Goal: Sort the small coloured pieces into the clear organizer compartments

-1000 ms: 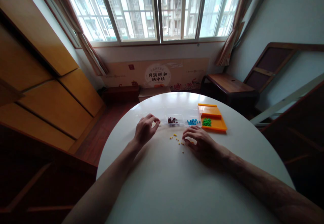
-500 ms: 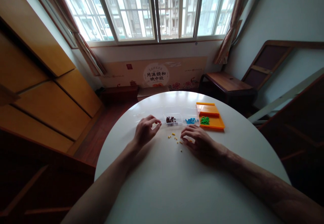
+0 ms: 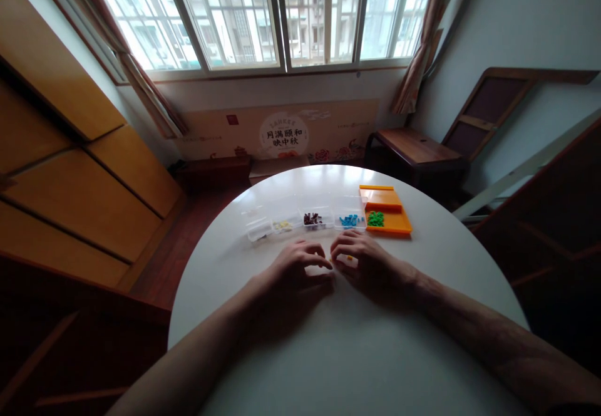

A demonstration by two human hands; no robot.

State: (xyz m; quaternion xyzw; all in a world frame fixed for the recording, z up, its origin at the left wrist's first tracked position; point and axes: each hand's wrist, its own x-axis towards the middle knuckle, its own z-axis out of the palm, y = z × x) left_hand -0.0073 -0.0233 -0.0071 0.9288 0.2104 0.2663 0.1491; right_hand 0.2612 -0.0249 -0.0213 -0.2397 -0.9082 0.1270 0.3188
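Both my hands rest on the round white table (image 3: 338,353), fingertips nearly meeting. My left hand (image 3: 300,267) is curled, fingers pointing right, its tips next to a few small yellow pieces (image 3: 348,257). My right hand (image 3: 369,264) lies palm down with bent fingers over those same pieces and hides most of them. Whether either hand pinches a piece is hidden. Just beyond the hands stands a row of clear small boxes: one with pale yellow pieces (image 3: 283,224), one with dark red pieces (image 3: 312,218), one with blue pieces (image 3: 349,220).
An orange tray (image 3: 394,217) with green pieces (image 3: 375,218) sits right of the boxes. An empty clear box (image 3: 258,230) ends the row on the left. Beyond the table are a window, wooden cabinets on the left and a dark wooden side table (image 3: 413,148) on the right.
My left hand has moved from the clear boxes down and right to the yellow pieces beside my right hand. The loose yellow pieces are now mostly covered. The view has tilted slightly.
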